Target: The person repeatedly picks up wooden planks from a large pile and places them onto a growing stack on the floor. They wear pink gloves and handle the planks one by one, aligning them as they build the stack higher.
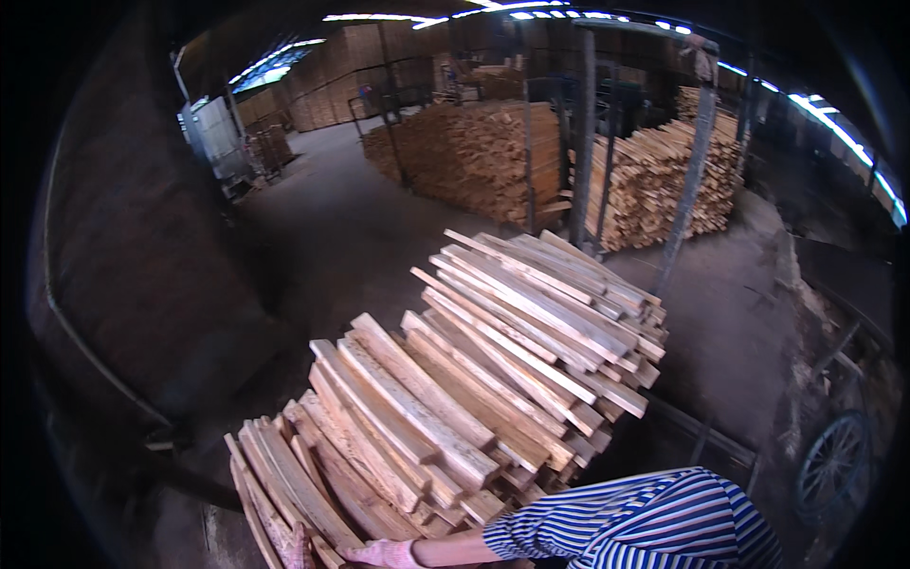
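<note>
A long pile of rough-sawn wooden boards [417,408] runs from the lower left up to the right, its boards lying side by side at a slant. Down at the pile's near left end are both my hands, in pinkish gloves. My left hand [300,550], partly cut off by the lower edge, closes over a narrow wooden board [308,493]. Just right of it, my right hand [381,553] reaches in from the right, its fingers closed at the near end of that board. The blue-and-white striped sleeve [654,522] covers my right upper arm.
Tall stacks of sawn wood [464,156] stand beyond the pile, with another stack [664,180] behind metal posts [583,142]. A spoked wheel [832,465] is at the lower right. A large dark surface [142,237] fills the left side. Concrete floor [332,190] stretches between.
</note>
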{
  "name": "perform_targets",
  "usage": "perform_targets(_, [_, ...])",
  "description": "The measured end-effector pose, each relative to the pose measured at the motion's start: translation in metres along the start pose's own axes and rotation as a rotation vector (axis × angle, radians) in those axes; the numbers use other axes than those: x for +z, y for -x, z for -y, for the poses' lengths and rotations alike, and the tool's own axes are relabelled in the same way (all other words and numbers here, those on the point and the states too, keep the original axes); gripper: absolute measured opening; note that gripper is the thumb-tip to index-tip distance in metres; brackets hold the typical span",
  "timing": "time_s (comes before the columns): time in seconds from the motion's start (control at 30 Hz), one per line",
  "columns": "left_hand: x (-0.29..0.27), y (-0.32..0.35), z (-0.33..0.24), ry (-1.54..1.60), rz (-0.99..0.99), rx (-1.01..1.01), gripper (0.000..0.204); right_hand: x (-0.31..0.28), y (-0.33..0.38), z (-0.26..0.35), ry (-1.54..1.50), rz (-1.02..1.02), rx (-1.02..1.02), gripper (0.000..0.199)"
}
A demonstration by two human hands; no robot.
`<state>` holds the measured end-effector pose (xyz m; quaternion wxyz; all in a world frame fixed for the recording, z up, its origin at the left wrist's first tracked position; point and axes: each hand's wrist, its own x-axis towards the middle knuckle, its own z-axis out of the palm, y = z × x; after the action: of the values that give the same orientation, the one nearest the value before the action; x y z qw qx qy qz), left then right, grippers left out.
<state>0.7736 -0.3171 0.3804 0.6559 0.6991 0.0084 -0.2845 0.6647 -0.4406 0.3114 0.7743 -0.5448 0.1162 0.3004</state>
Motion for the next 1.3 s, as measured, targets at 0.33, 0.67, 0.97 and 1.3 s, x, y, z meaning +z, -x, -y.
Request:
perform_targets(0.33, [-0.017, 0.151, 0.063, 0.403, 0.008, -0.193, 0.037, 0.005, 0.136, -0.059, 0.442, 0.1, -0.227, 0.064])
perform_targets(0.67, [0.002, 0.226, 0.135, 0.11, -0.212, -0.045, 0.059, 0.03, 0.114, -0.161, -0.018, 0.186, -0.433, 0.043])
perform_targets(0.97, [0.094, 0.418, 0.245, 0.137, -0.392, -0.163, 0.112, 0.019, 0.163, -0.224, -0.23, 0.079, -0.063, 0.053])
perform_targets(1.3, [0.089, 0.58, 0.257, 0.452, -0.716, 0.235, 0.083, 0.147, 0.276, -0.27, 0.166, 0.676, -0.097, 0.062])
